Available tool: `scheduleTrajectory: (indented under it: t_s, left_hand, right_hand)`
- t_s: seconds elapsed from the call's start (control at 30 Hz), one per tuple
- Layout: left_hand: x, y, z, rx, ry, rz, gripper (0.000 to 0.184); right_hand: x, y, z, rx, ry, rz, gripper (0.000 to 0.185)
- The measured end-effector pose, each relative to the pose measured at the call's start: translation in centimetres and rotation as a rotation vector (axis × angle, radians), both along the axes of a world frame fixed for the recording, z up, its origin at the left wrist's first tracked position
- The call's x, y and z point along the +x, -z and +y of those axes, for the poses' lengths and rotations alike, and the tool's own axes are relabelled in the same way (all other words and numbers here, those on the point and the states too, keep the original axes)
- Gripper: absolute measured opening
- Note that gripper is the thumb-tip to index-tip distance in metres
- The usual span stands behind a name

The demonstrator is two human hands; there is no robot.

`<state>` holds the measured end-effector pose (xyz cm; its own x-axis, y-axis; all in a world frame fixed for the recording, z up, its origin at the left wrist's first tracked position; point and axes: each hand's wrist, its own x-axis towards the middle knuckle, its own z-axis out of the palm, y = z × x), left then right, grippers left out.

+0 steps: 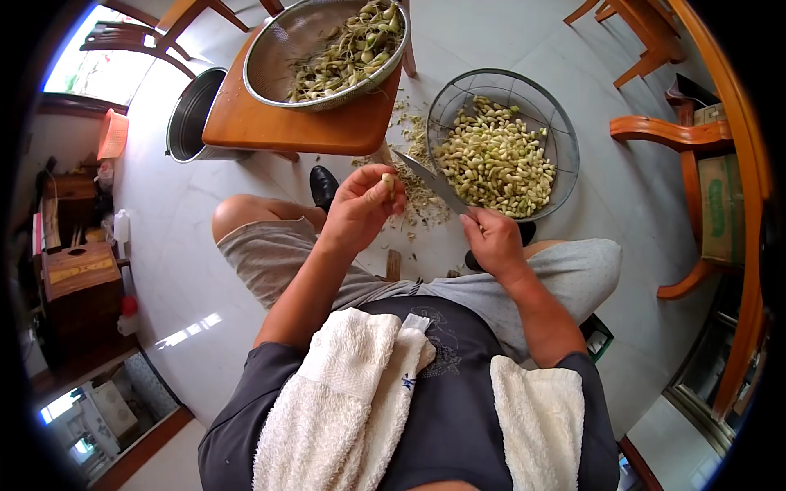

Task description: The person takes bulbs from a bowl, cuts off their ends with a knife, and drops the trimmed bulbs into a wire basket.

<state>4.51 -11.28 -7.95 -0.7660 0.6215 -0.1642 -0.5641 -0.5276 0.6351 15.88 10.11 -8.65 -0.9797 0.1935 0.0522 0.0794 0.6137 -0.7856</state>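
Between the thumb and fingers of my left hand (364,203) is a small pale bulb (388,182), which looks like a garlic clove. My right hand (496,241) is closed round the handle of a knife (438,184), whose blade slants up and left, its tip a little right of the bulb and apart from it. A wire basket (571,135) of pale, cleaned bulbs (495,155) stands on the floor beyond my right hand. Higher up, a metal colander (266,61) with untrimmed bulbs and stalks (352,49) rests on a wooden chair (303,127).
Scraps of peel (417,200) lie scattered on the tiled floor between my feet. A dark metal bucket (192,119) stands left of the chair. Wooden furniture (679,131) is at the right. White towels (336,393) hang over my shoulders.
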Motion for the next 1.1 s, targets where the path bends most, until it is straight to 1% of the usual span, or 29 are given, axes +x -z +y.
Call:
scheduleTrajectory:
  t_s: [0.07,0.17,0.27,0.37,0.47,0.57,0.87,1.1]
  left_hand:
    - [-0.4,0.5,-0.2,0.013,-0.059,-0.009,0.016]
    - [-1.2,2.3,-0.8,0.021,-0.114,0.056,0.016]
    - [-1.0,1.8,-0.5,-0.011,-0.192,-0.037,0.017]
    - [-0.5,0.6,0.4,-0.131,-0.271,-0.074,0.014]
    - [-0.1,1.0,0.9,-0.199,-0.329,0.021,0.013]
    - [0.3,1.3,1.3,-0.359,-0.363,0.181,0.013]
    - [0.9,1.3,1.5,-0.487,-0.357,0.254,0.012]
    - [1.0,1.4,1.4,-0.48,-0.361,0.258,0.012]
  right_hand:
    - [-0.3,-0.5,-0.2,-0.048,0.019,0.014,0.013]
    - [-0.3,-1.2,-0.4,-0.104,0.022,0.021,0.013]
    - [-0.3,-1.9,-0.5,-0.138,0.019,0.076,0.015]
    - [-0.2,-2.1,-1.0,-0.163,0.014,0.141,0.016]
    - [-0.1,-1.9,-1.2,-0.161,-0.001,0.145,0.017]
    - [0.1,-2.0,-1.4,-0.132,0.003,0.122,0.017]
    - [0.0,-1.5,-1.5,-0.031,-0.021,0.149,0.014]
    - [-0.1,-1.1,-1.6,0.054,-0.054,0.184,0.016]
